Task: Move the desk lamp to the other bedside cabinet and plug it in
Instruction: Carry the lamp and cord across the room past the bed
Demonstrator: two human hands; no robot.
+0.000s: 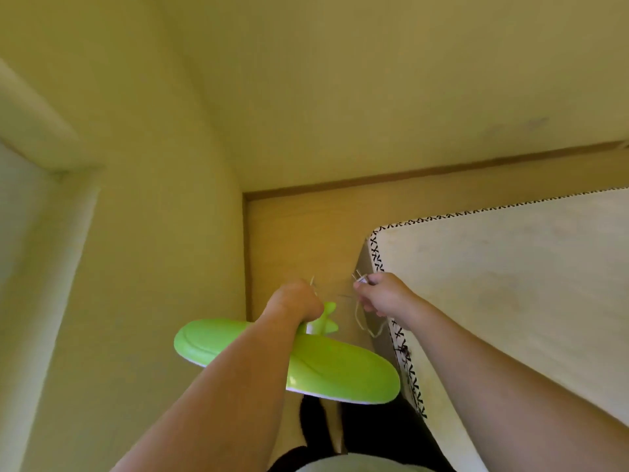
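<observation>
Mid-carry, nothing placed yet. The left hand point(295, 299) is closed in a fist around the neck of the green desk lamp point(306, 362), with the broad green part of the lamp hanging below and behind the wrist, toward the person's body, partly hidden by the forearm. The right hand point(381, 294) is closed too, pinching the plug point(360, 278) between thumb and fingers, prongs pointing up and away from the knuckles; the pale cord point(366, 321) loops down under that hand and back toward the lamp. So the lamp is unplugged, off any surface, and held in the air with both hands occupied. Right of the right hand, touching or nearly touching the forearm, is the mattress point(510, 284) with a black cross-stitch edge; ahead of both hands is the wooden floor point(299, 240) running to the yellow wall point(374, 80). No bedside cabinet and no socket show in this view, so the distance to the target cabinet can't be judged; the person is likely in the gap beside the bed, walking or about to. A thin light sliver just above the left fist is probably more cord or a lamp part, too blurred to call. Done, judging from this: lamp picked up, plug freed and in hand. Left: reach the other cabinet, set the lamp down upright, find the socket, push the plug in. Roughly the middle of the job.
</observation>
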